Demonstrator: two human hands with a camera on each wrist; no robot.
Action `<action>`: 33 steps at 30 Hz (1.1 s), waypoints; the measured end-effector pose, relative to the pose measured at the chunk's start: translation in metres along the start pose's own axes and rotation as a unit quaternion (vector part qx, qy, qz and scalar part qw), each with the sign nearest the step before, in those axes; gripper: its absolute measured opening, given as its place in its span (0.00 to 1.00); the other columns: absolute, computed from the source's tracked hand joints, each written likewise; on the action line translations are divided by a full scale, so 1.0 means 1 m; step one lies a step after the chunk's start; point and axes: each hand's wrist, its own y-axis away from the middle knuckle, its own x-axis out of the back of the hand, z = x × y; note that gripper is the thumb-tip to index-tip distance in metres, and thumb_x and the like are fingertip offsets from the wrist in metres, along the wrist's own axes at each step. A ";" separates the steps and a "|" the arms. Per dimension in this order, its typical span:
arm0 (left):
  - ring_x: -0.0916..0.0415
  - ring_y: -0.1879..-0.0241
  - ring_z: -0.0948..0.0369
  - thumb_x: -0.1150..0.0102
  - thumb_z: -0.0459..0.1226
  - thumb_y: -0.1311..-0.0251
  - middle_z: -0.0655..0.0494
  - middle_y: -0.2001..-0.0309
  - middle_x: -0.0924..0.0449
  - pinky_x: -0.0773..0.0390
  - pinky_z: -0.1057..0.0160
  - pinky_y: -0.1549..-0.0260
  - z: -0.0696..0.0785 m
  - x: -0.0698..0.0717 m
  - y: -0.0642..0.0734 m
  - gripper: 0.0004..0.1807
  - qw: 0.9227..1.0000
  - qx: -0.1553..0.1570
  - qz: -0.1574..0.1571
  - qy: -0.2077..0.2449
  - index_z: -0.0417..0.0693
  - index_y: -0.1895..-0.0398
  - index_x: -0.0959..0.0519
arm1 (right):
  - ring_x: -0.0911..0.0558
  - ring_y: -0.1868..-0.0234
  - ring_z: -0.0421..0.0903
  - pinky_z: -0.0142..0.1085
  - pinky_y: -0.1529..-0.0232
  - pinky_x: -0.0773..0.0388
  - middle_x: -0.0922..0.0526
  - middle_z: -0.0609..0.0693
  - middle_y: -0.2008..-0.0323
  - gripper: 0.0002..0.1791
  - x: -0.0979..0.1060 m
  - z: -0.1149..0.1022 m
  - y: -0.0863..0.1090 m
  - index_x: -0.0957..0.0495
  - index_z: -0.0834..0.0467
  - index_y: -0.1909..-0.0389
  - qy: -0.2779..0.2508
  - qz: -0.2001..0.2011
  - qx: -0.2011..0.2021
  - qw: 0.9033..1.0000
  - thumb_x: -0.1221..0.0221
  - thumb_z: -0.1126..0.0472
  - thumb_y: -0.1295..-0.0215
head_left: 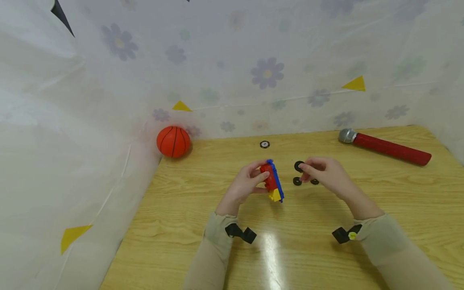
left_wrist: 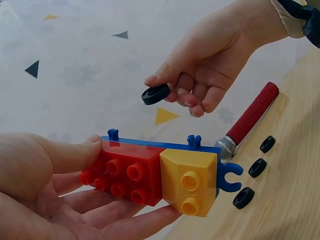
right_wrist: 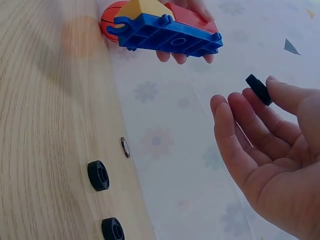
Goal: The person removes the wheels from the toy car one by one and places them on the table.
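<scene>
My left hand [head_left: 243, 186] grips a toy brick car, tilted up off the table with its studs toward the palm side. It has a red brick [left_wrist: 145, 162] and a sloped yellow brick [left_wrist: 195, 167] on a blue wheel base [right_wrist: 175, 40]. Bare axle clips and a hook at one end show on the base. To the right, my right hand [head_left: 330, 177] pinches a small black wheel [left_wrist: 156, 94] between thumb and fingertips, apart from the car. Loose black wheels [left_wrist: 257, 168] lie on the table below, three of them in the left wrist view.
The wooden table [head_left: 174, 225] meets a flower-patterned sheet at the back. An orange basketball [head_left: 174, 141] sits at the far left corner. A small black-and-white disc [head_left: 264, 144] lies near the back edge. At the back right lies a red microphone [head_left: 391, 149].
</scene>
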 end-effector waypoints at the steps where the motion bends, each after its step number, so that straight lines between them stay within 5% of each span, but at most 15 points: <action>1: 0.21 0.44 0.47 0.49 0.34 0.28 0.40 0.39 0.24 0.16 0.48 0.53 0.000 0.000 0.000 0.25 1.000 0.000 0.000 0.000 0.51 0.28 0.33 | 0.14 0.63 0.49 0.34 0.63 0.18 0.12 0.52 0.67 0.21 0.001 0.001 0.000 0.19 0.60 0.57 0.002 0.001 -0.003 1.000 0.46 0.44 0.27; 8: 0.21 0.44 0.47 0.49 0.35 0.27 0.39 0.39 0.24 0.15 0.48 0.54 0.000 0.000 0.000 0.25 1.000 0.000 0.001 -0.006 0.51 0.28 0.33 | 0.14 0.63 0.45 0.35 0.69 0.24 0.12 0.53 0.65 0.23 0.012 0.006 0.004 0.21 0.59 0.56 0.013 0.009 -0.028 0.999 0.46 0.41 0.28; 15: 0.21 0.44 0.47 0.49 0.34 0.27 0.40 0.39 0.24 0.16 0.48 0.53 0.002 0.000 -0.001 0.25 1.000 0.002 0.005 -0.009 0.51 0.28 0.33 | 0.13 0.62 0.41 0.32 0.59 0.22 0.12 0.48 0.66 0.24 0.025 0.012 0.006 0.23 0.62 0.53 0.004 0.008 -0.033 0.999 0.46 0.43 0.27; 23: 0.21 0.44 0.47 0.49 0.34 0.27 0.40 0.39 0.24 0.17 0.46 0.52 0.003 0.002 0.001 0.25 1.000 0.002 0.006 -0.003 0.50 0.28 0.33 | 0.14 0.65 0.40 0.31 0.60 0.19 0.13 0.43 0.68 0.21 0.035 0.024 0.011 0.24 0.64 0.52 -0.011 0.019 -0.024 0.999 0.46 0.47 0.26; 33: 0.21 0.43 0.46 0.49 0.34 0.27 0.39 0.39 0.24 0.16 0.46 0.53 0.002 0.004 0.003 0.25 1.000 0.003 0.012 -0.006 0.50 0.28 0.33 | 0.13 0.65 0.37 0.25 0.59 0.18 0.13 0.40 0.70 0.16 0.047 0.042 0.016 0.26 0.64 0.56 -0.085 0.034 -0.027 0.995 0.44 0.52 0.27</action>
